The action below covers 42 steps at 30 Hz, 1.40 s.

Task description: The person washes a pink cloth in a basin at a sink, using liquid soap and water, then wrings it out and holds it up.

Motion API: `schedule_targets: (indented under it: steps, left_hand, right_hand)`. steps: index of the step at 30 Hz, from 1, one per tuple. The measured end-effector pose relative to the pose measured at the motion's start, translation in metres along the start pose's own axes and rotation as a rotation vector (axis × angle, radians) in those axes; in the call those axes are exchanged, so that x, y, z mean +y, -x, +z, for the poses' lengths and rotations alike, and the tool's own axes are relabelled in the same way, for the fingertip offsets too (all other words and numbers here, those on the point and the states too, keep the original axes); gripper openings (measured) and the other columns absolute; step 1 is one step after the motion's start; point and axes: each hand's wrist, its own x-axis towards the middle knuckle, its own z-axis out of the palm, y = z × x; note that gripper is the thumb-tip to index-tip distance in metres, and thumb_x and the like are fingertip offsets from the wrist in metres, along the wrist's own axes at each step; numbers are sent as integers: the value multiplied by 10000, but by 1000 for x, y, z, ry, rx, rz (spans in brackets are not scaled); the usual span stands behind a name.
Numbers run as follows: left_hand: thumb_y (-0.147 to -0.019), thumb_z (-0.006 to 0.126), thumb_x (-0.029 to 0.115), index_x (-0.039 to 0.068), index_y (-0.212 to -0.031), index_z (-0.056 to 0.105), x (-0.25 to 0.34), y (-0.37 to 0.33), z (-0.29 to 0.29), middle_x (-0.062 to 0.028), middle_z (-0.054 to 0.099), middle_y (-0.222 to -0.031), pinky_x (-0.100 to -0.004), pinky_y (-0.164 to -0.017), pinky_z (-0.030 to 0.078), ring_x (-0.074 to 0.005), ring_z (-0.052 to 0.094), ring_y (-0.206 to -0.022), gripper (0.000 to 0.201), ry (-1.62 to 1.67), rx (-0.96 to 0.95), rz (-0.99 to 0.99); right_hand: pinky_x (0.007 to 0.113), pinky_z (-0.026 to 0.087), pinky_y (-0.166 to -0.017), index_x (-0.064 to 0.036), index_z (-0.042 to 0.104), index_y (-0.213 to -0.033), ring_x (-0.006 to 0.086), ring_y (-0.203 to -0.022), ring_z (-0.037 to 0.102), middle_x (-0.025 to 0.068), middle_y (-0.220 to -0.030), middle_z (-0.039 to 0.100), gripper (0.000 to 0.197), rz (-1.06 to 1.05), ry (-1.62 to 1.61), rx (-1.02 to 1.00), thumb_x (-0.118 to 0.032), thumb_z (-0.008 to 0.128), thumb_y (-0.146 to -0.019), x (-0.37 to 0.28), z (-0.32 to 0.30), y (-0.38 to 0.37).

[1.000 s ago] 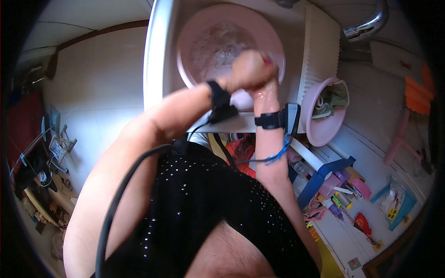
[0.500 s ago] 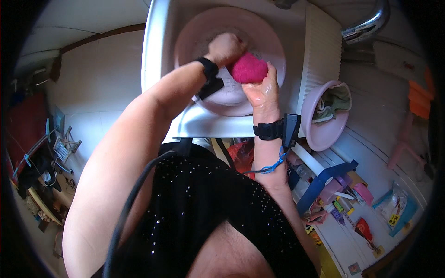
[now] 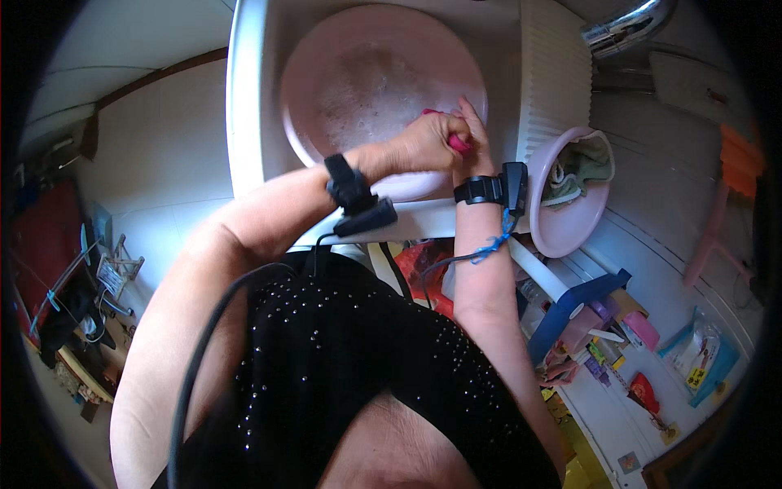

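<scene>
A wet, bright pink cloth [image 3: 459,144] is bunched up between my two hands, just inside the right side of a pale pink basin [image 3: 297,122]. Wrapped around it is my left hand [image 3: 430,140], closed in a fist, so only small bits of pink show at its edges. My right hand [image 3: 477,138] backs the cloth from the other side, its thumb stretched up and its other fingers hidden behind the left fist. Sudsy water [image 3: 366,94] fills the basin below.
The basin sits in a white sink [image 3: 244,114] with a ribbed washboard slope [image 3: 555,81] on its right. A smaller pink basin [image 3: 562,236] holding a green cloth [image 3: 588,173] leans there. A chrome pipe [image 3: 627,28] is at the upper right; bottles and packets lie lower right.
My left hand has moved right and down from over the water and now covers most of the pink cloth. The cloth is squeezed smaller against my right hand, and the suds show more openly.
</scene>
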Motion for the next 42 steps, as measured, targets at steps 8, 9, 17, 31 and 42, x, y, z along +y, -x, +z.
schedule_targets:
  steps: [8, 9, 17, 31, 42]
  left_hand:
    - [-746, 594, 279, 26, -796, 622, 23, -5, -11, -216, 606, -704, -393, -608, 510, -335, 623, -659, 260, -407, 420, -93]
    - [-760, 584, 333, 21, -805, 622, 13, -11, -27, -223, 613, -732, -394, -610, 510, -336, 625, -677, 317, -341, 493, -177]
    - [-734, 623, 385, 50, -841, 644, 35, 20, 11, -197, 631, -770, -378, -628, 512, -311, 638, -714, 352, -472, 373, -104]
    - [-799, 575, 405, 126, -870, 672, 11, -20, -80, -142, 637, -789, -397, -637, 503, -336, 614, -713, 304, -720, 387, -18]
    - [-811, 565, 327, 102, -947, 668, -105, -63, -152, -123, 653, -878, -371, -718, 499, -246, 623, -783, 282, -820, 181, -350]
  right_hand:
    - [444, 328, -1001, -186, 298, -1320, 275, -1179, 401, 95, -1286, 421, 563, 142, -230, -125, -444, 464, -848, 44, -8, -26]
    - [450, 370, -961, -174, 317, -1295, 281, -1147, 426, 95, -1247, 444, 538, 276, -340, 43, -436, 467, -851, 35, 29, -1]
    - [383, 391, -946, -134, 383, -1244, 242, -1101, 462, 96, -1138, 511, 476, -5, 47, -291, -366, 517, -851, 32, -5, -5]
    - [423, 417, -888, -108, 493, -1101, 249, -1062, 464, 80, -1106, 515, 343, -19, -197, 161, -341, 510, -850, 21, 36, -1]
    - [555, 119, -1034, -86, 423, -1274, 335, -1325, 117, 134, -1450, 154, 439, 51, -14, 143, -205, 510, -860, 35, -41, -16]
